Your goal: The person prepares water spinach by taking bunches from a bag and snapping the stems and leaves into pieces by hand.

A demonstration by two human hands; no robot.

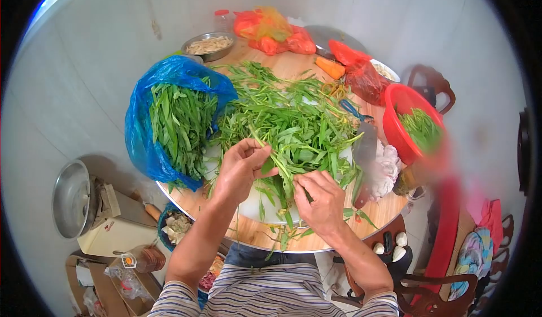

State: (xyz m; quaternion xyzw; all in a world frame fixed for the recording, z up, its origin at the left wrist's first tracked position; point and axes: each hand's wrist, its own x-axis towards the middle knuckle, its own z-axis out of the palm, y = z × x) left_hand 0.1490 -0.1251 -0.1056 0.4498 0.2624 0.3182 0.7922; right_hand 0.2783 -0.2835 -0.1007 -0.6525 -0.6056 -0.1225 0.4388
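Between my two hands is a leafy green stalk (pixel 280 163) that looks like water spinach. My left hand (pixel 244 161) pinches it near its upper part with thumb and fingers. My right hand (pixel 320 198) is closed around its lower leaves, fingers curled in. Beneath and beyond them spreads a loose pile of the greens (pixel 299 119), partly covering a white board (pixel 261 207). Left of the pile, a blue plastic bag (pixel 138 133) stands open, full of greens (pixel 179 122). A cleaver (pixel 367 147) lies at the pile's right side.
A red basin (pixel 395 113) with greens stands at the right edge of the round wooden table (pixel 259 235). White crumpled matter (pixel 385 170) lies by the cleaver. Along the back are a metal bowl (pixel 228 51), red bags (pixel 299 40) and a carrot (pixel 329 67). A chair (pixel 435 300) stands lower right.
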